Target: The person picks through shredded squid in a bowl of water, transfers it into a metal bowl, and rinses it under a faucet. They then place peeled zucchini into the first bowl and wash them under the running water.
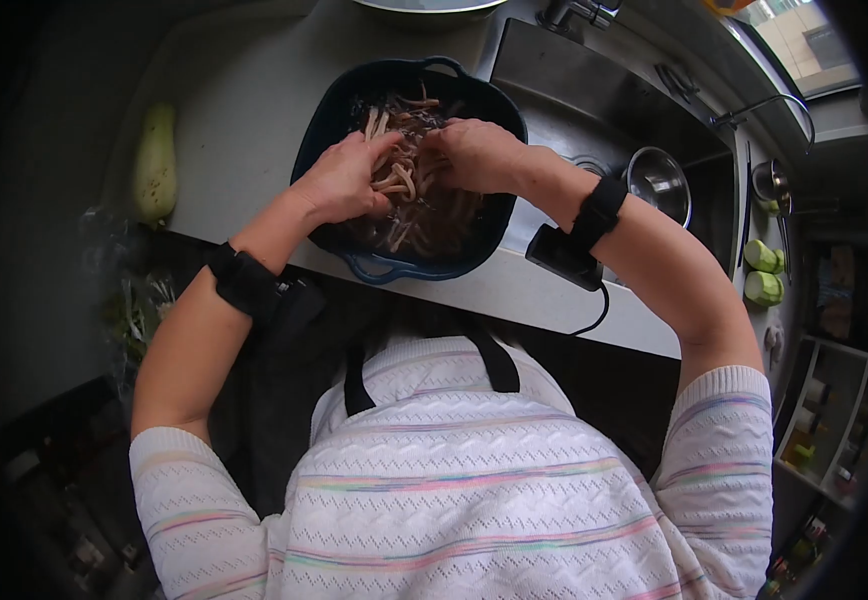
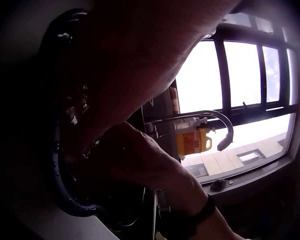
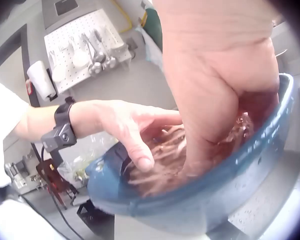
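A blue basin [image 1: 374, 268] with two looped handles holds water and many pale brownish strips [image 1: 409, 225]. Over its left side the left hand [image 1: 346, 180] has its fingers spread among the strips; in the right wrist view this hand [image 3: 130, 122] shows its thumb apart from the fingers. The right hand [image 1: 474, 155] reaches into the strips from the other side, and in the right wrist view its fingertips are under the water, so its grip is hidden. The left wrist view is dark, with the basin's rim [image 2: 57, 170] at the left.
Right of the basin is a steel sink [image 1: 554, 70] with a metal bowl [image 1: 658, 185] in it. A pale green gourd [image 1: 157, 165] lies on the counter's left part; cut green pieces [image 1: 764, 272] lie at the far right. A yellow bottle [image 2: 194, 141] stands near the window.
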Motion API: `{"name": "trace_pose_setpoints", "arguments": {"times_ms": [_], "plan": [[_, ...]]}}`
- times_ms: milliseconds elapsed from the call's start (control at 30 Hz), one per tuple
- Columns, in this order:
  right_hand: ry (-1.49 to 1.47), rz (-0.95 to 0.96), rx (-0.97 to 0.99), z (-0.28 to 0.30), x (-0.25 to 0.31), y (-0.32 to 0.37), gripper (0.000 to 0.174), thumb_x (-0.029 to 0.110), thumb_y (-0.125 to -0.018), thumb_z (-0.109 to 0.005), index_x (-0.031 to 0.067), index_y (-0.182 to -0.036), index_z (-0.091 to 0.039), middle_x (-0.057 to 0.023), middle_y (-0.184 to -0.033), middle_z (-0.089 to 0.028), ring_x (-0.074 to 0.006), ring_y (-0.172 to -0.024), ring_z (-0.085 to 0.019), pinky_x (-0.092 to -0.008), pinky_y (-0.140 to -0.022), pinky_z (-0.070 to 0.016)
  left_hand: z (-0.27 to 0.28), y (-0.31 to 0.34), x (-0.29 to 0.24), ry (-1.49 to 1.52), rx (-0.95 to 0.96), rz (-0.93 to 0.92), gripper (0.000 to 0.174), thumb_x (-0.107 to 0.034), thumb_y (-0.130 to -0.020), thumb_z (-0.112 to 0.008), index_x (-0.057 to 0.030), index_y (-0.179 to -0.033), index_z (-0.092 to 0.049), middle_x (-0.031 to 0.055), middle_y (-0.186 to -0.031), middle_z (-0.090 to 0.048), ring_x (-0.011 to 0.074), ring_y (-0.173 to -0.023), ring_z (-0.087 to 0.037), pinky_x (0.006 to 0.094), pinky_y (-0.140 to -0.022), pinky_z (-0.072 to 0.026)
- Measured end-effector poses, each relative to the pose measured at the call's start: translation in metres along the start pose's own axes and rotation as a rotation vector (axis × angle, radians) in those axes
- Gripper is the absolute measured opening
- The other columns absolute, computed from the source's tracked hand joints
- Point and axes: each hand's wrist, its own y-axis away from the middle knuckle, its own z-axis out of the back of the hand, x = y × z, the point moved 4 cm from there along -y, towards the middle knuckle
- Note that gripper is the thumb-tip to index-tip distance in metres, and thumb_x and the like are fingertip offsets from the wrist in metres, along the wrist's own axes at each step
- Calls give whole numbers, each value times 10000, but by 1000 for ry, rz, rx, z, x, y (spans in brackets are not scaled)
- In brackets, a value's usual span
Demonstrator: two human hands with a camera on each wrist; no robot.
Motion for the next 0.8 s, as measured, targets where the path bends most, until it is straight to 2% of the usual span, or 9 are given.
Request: {"name": "trace_pose_setpoints", "arguments": {"times_ms": [33, 133, 200, 367, 433, 533, 600, 733, 800], "plan": [[19, 11, -11, 4, 0, 3, 461, 213, -703, -672, 133, -1142, -558, -115, -1086, -573, -283, -1043, -539, -360, -880, -450, 3, 3, -3, 40, -10, 27, 758, -124, -601, -710, -109, -1297, -411, 150, -1086, -472, 303, -1032, -499, 333, -938, -400], [17, 32, -39, 11, -2, 11, 523, 201, -687, -689, 145, -1181, -528, -115, -1063, -575, -289, -1025, -538, -362, -882, -449, 8, 6, -3, 47, -43, 25, 744, -124, -601, -714, -111, -1287, -426, 145, -1100, -474, 290, -1037, -504, 335, -936, -406], [7, 151, -158, 16, 1, 15, 417, 218, -715, -668, 155, -1118, -579, -96, -1015, -590, -276, -987, -555, -360, -852, -461, 10, 7, 0, 65, -69, 15, 735, -154, -598, -716, -113, -1276, -437, 159, -1091, -484, 312, -1033, -505, 349, -926, -413], [37, 32, -135, 16, 12, 11, 230, 234, -756, -629, 171, -976, -653, -52, -1004, -599, -257, -928, -579, -354, -789, -476, 19, 10, -3, 77, -127, 1, 664, -186, -608, -712, -106, -1230, -493, 180, -1143, -487, 331, -1033, -509, 366, -921, -421], [79, -20, -120, 17, 12, 11, 183, 240, -765, -619, 173, -928, -671, -40, -992, -604, -253, -912, -585, -352, -771, -479, 28, 14, -11, -34, -261, -10, 524, -127, -636, -703, -95, -1143, -571, 141, -1235, -470, 293, -1052, -518, 335, -911, -432], [49, 3, -159, 24, 6, 18, 170, 237, -766, -618, 156, -906, -672, -44, -991, -613, -252, -907, -588, -343, -759, -483, 28, 17, -19, -27, -358, -75, 375, -125, -655, -697, -80, -1023, -638, 140, -1238, -487, 279, -1054, -522, 344, -916, -425], [-50, 145, -400, 33, 3, 25, 160, 225, -760, -595, 156, -876, -681, -68, -942, -627, -264, -873, -603, -364, -740, -485, 20, 17, -28, 20, -374, -120, 332, -126, -665, -696, -78, -990, -649, 135, -1196, -518, 268, -1039, -532, 345, -905, -427], [-167, 188, -536, 42, 3, 40, 160, 208, -749, -613, 143, -880, -679, -74, -932, -628, -257, -835, -608, -349, -726, -487, 2, 9, -33, 45, -339, -194, 274, -155, -686, -704, -74, -945, -666, 115, -1109, -576, 253, -995, -557, 333, -866, -434], [-391, 164, -608, 44, -2, 47, 141, 174, -754, -639, 111, -875, -673, -73, -906, -630, -226, -799, -620, -317, -702, -491, 3, 9, -34, 135, -343, -191, 232, -151, -706, -697, -66, -920, -671, 101, -1057, -600, 246, -982, -562, 323, -839, -436]]}}
